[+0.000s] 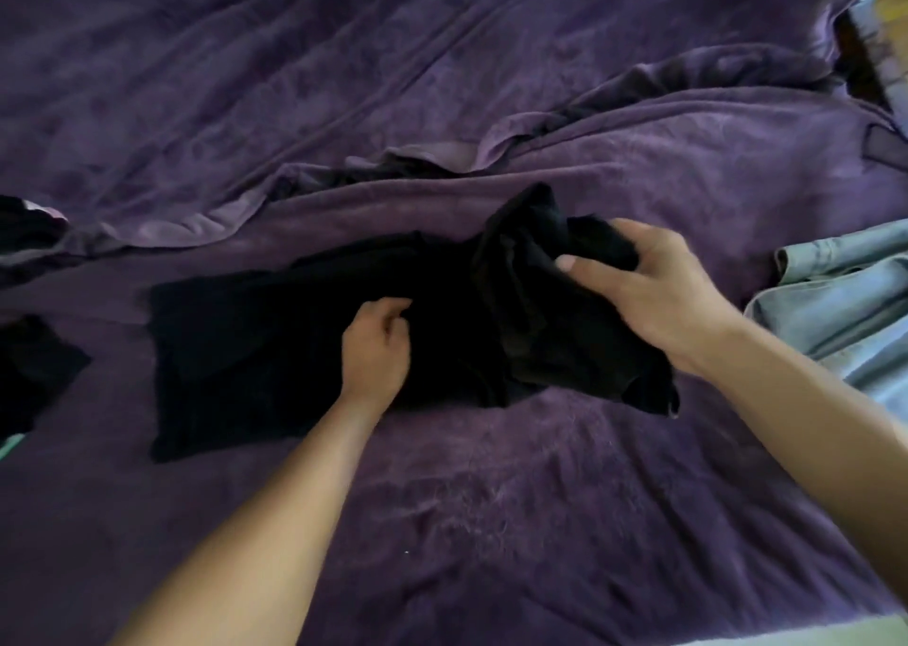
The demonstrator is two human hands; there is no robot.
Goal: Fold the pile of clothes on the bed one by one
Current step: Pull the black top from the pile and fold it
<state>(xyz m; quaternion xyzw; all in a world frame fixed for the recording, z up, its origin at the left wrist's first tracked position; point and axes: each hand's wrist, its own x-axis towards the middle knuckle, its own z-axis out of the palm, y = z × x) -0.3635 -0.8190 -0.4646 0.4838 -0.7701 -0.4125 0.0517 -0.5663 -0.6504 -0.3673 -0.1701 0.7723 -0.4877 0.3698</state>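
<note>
Black garment (275, 350) lying across the middle of the bed (491, 522), right hand (653, 291) grasping its bunched right end, left hand (376, 350) pinching the cloth at its middle, light blue clothes (845, 301) lying at the bed's right edge, dark clothes (34, 365) at the left edge

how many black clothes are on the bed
3. One black garment lies mid-bed, gripped by the left hand and right hand; a second black piece lies at the left edge; a third dark piece, cut off by the frame, sits farther up. More may lie off-frame.
</note>
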